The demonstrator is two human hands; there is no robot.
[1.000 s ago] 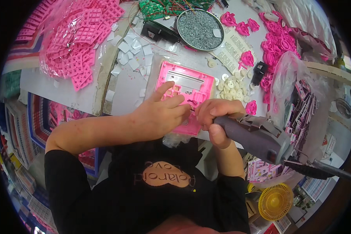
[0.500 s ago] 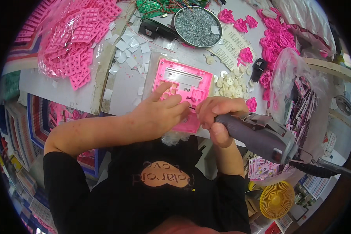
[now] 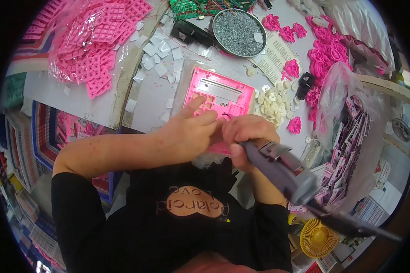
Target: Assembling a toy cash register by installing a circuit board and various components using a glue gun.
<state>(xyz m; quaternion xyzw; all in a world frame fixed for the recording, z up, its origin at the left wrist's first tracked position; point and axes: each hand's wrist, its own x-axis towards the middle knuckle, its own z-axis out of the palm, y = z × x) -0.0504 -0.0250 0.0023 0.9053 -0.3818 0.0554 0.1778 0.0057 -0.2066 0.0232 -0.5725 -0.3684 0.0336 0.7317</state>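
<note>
A pink plastic housing (image 3: 236,109) with a silvery strip and square openings lies at the table's near edge. My left hand (image 3: 191,129) reaches over its left and near part. One finger stretches onto the openings, while the thumb and the fingers beside it press together near the tool's front end. Whatever sits between them is hidden. My right hand (image 3: 248,136) is closed around the front of a dark grey electric screwdriver (image 3: 278,168), tilted with its back end toward the lower right. The hands cover its tip, over the housing's near half. Short dark wires show beside the fingertips.
A round metal dish of screws (image 3: 239,34) stands beyond the housing, near a black plastic part (image 3: 192,34) and green circuit boards (image 3: 187,8). White discs (image 3: 274,103) and pink ring-like parts (image 3: 322,54) lie right; white squares (image 3: 161,69) and pink keypads (image 3: 100,63) left.
The screwdriver's back end has swung down toward my body, and my right hand has turned with it. My left hand keeps nearly the same place on the housing. The whole view has shifted slightly.
</note>
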